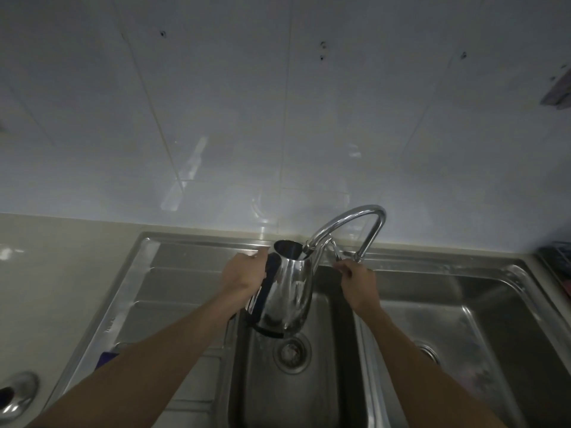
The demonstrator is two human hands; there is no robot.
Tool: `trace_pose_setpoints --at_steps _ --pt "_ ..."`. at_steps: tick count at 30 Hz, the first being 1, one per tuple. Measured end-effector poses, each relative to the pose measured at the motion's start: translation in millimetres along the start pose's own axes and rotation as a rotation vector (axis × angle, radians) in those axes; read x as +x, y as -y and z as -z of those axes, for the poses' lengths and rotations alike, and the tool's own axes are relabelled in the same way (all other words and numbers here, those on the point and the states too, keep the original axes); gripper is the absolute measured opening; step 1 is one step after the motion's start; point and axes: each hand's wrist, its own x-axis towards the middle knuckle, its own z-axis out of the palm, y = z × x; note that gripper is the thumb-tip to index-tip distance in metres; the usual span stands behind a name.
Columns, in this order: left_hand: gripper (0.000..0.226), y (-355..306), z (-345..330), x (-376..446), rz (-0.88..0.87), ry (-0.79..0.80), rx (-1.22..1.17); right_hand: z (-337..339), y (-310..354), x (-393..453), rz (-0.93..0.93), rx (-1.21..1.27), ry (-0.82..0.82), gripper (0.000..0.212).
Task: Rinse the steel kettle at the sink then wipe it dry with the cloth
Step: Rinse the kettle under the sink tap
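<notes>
far left, beige worktop (46, 288) with a shiny steel lid-like piece (17, 393) at the bottom edge, partly cut off. next, the ribbed steel drainboard (173, 273) of the sink, with a small purple thing (106, 359) showing by the left forearm; can't tell what it is. left hand (242, 278) is wrapped tight around the dark handle (270, 273) of the steel kettle (287, 291), fingers closed on it. kettle is held in the air above the middle basin (262, 381), tilted with its open mouth up toward the tap outlet, base hanging over the round drain (292, 350). lid is off, opening visible. curved chrome faucet (346, 230) arcs from its base at the right down to the kettle mouth, outlet just at or inside the rim. can't tell if water is running. right hand (357, 282) reaches to the faucet lever (335, 250), fingertips pinched on its end, rest of the hand curled. further right, second basin (463, 319) with its own drain (428, 350), only partly seen behind the right forearm. far right edge, a dark rack-like item (556, 261) on the worktop, blurred. white tiled wall (278, 103) behind all of it, a few small dark marks on it.
</notes>
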Motion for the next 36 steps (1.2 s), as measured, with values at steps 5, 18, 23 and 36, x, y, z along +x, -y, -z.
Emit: trace_pose_setpoints --at_steps 5,18,23,36 --pt "0.055 3.6 3.2 -9.2 -0.003 -0.029 -0.055 1.6 2.1 -1.0 0.016 -0.003 0.017 0.034" --pt "0.054 6.2 5.5 -7.6 0.006 -0.057 -0.06 1.6 -0.3 -0.7 0.024 0.023 0.014 0.031" --pt "0.054 7.4 6.5 -6.9 -0.007 -0.04 -0.056 1.8 0.4 -0.6 0.03 0.029 0.012 0.031" --pt "0.053 4.2 1.1 -8.1 -0.012 -0.047 -0.06 5.3 0.8 3.1 0.066 0.037 0.002 0.022"
